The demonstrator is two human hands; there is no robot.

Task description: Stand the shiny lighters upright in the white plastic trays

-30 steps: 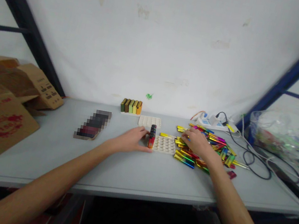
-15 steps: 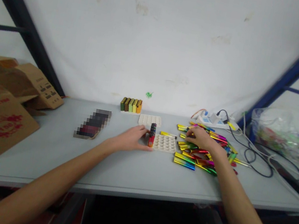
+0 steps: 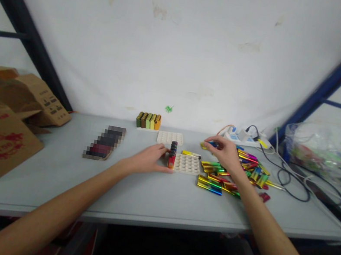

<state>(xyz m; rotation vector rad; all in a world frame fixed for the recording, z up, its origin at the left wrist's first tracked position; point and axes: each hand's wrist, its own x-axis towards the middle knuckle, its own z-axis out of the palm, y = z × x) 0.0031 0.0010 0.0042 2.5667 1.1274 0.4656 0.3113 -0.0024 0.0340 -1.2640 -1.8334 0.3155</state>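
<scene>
While the left hand (image 3: pixel 151 159) was at the left end of the white tray (image 3: pixel 187 164), its thumb and fingers were spread apart. The thumb was near the front of a row of red lighters (image 3: pixel 172 159), and the fingers were near the back. I could not tell if they pressed on anything. The red lighters stood up straight in the tray.

The right hand (image 3: pixel 211 145) had its thumb and fingers pinched on a shiny yellow and blue lighter (image 3: pixel 204 145). That lighter was to the right of the tray and a bit behind it, and its yellow end poked out to the left. The shiny pile (image 3: pixel 216 169) lay under and in front of the right hand. A yellow lighter (image 3: pixel 191 154) lay flat along the tray's back edge.
</scene>
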